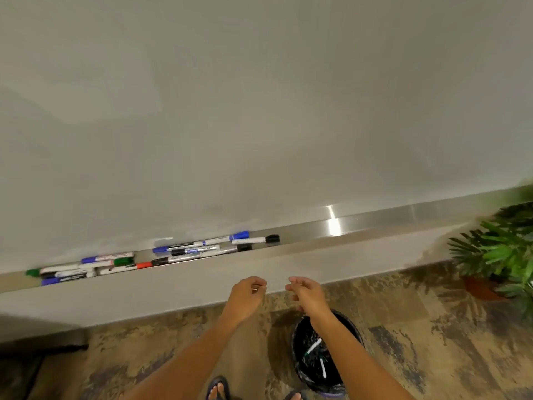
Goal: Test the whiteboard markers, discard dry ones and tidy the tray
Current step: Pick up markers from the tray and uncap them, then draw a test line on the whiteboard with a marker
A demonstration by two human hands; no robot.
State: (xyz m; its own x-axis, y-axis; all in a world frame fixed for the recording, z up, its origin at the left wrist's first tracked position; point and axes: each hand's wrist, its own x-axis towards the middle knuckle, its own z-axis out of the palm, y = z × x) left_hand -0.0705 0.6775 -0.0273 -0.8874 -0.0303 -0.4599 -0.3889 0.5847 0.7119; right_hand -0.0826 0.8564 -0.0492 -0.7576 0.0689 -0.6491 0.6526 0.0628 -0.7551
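Observation:
Several whiteboard markers lie in the metal tray point(375, 219) under the whiteboard point(259, 111). One cluster point(83, 268) has blue, green, black and red caps at the left. Another cluster point(213, 246) with blue and black caps lies toward the middle. My left hand point(248, 293) and my right hand point(307, 293) hang below the tray, close together, fingers loosely curled, holding nothing. A black-lined bin point(300, 353) stands on the floor under my right forearm, with two markers point(314, 347) inside.
A potted green plant point(499, 252) stands on the floor at the right. The floor point(432, 327) is mottled brown. My sandalled feet point(219, 389) show at the bottom edge. A dark object point(43, 342) sits at the lower left.

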